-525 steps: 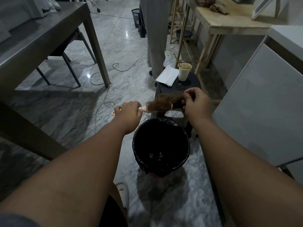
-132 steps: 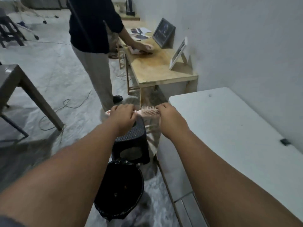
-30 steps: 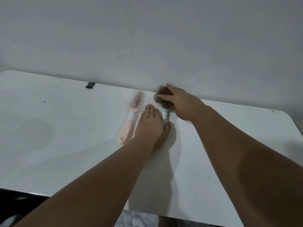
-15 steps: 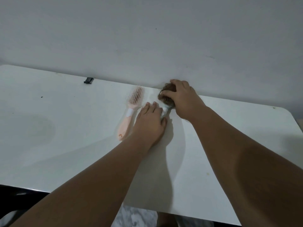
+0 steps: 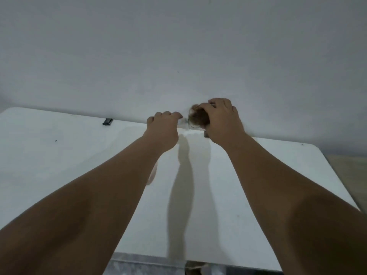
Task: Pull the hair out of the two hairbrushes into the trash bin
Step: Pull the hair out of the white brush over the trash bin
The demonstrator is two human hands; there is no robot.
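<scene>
A clump of brown hair (image 5: pixel 197 116) sits above the far edge of the white table (image 5: pixel 59 155), raised clear of the tabletop and seen against the wall. The right hand (image 5: pixel 223 120) is clenched over it from above, fingers curled down around the tangle. Only a short pale stretch of the hairbrush (image 5: pixel 183 121) carrying this hair shows, in the gap between the two hands; its head is buried in the hair. The left hand (image 5: pixel 162 128) is just beside it, also above the table's far edge, with fingers curled round the brush's handle, which the hand hides. Both forearms reach out over the table and cast long shadows on it.

A pink hairbrush (image 5: pixel 152 175) lies on the table near its middle, mostly covered by the left forearm, so only its handle end shows. A small black object (image 5: pixel 107 121) rests at the table's far edge, well to the left of the hands. A grey wall (image 5: pixel 178 46) rises behind the table, a wooden surface (image 5: pixel 349 167) shows past its right end, and marbled floor (image 5: pixel 143 264) below its near edge.
</scene>
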